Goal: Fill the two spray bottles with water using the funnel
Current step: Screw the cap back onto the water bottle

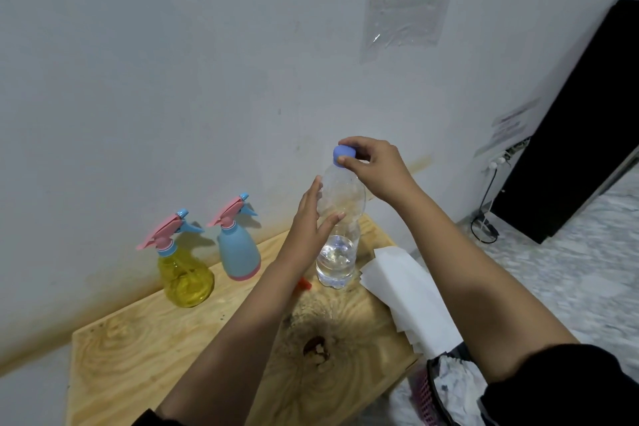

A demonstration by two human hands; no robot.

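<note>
A clear plastic water bottle (337, 252) stands upright on the wooden table (138, 339), water filling roughly its bottom third. My right hand (375, 166) pinches its blue cap (343, 155) between thumb and fingers. My left hand (311, 221) is wrapped around the bottle's middle, fingers fairly straight against it. To the left stand a yellow spray bottle (185, 273) and a blue spray bottle (238, 249), both with pink and blue trigger heads on. A small orange-red piece (304, 284), perhaps the funnel, peeks out behind my left forearm.
White paper sheets (404, 290) lie over the table's right edge. A pink basket with crumpled paper (446, 387) stands on the floor below. The wall runs close behind the table. A black cabinet (581, 135) and a cable are at the right.
</note>
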